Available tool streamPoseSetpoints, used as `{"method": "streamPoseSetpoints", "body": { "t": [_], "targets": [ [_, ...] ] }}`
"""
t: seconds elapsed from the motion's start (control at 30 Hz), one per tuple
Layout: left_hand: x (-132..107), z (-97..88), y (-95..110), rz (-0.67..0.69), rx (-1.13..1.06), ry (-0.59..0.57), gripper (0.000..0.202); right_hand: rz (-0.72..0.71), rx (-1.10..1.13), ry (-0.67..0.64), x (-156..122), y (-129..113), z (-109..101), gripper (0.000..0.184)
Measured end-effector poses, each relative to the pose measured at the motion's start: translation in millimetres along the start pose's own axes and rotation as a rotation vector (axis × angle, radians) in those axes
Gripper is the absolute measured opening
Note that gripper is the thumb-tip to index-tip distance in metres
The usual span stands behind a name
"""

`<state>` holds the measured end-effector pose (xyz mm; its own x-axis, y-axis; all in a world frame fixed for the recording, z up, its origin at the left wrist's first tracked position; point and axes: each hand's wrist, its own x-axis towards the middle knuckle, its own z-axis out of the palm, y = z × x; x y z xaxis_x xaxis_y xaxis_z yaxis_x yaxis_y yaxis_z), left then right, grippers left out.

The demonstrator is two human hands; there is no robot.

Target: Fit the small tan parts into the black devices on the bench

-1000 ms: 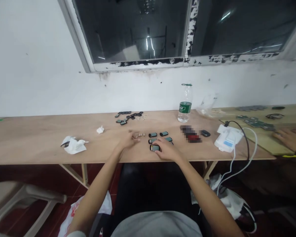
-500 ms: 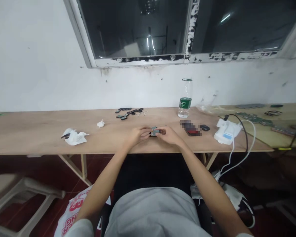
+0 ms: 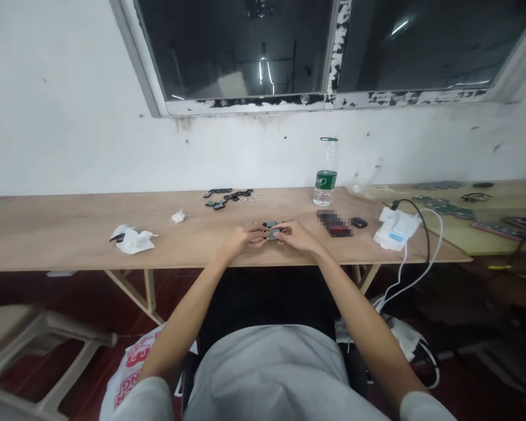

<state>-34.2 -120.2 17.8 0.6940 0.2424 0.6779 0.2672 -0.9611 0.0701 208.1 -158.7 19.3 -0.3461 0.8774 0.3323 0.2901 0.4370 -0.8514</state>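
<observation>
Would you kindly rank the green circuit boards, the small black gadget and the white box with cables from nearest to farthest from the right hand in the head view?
From the right hand:
1. Small black gadget: to its right.
2. White box: farther right, cables attached.
3. Green circuit boards: farthest right, toward the back.

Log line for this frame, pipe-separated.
left hand: at grey-faced device, left end | right hand: holding same device | bottle: upright on table
</observation>
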Motion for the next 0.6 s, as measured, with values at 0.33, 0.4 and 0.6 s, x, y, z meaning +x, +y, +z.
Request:
{"method": "streamPoseSetpoints", "body": {
  "t": [0.33,0.4,0.6],
  "targets": [
    [-1.3,4.0,-2.3,-0.077,-0.049,-0.029,0.028,0.140,0.011,0.123,2.4,0.0,8.4,0.029],
    [-1.0,2.3,-1.3,-0.124,-0.076,-0.049,0.029,0.173,-0.028,0.132,2.6,-0.5,10.0,0.030],
    [-5.2,-11.3,-21.9,-0.317,-0.088,-0.005,0.031,0.185,-0.275,0.203,2.8,-1.9,17.2,0.022]
  ]
}}
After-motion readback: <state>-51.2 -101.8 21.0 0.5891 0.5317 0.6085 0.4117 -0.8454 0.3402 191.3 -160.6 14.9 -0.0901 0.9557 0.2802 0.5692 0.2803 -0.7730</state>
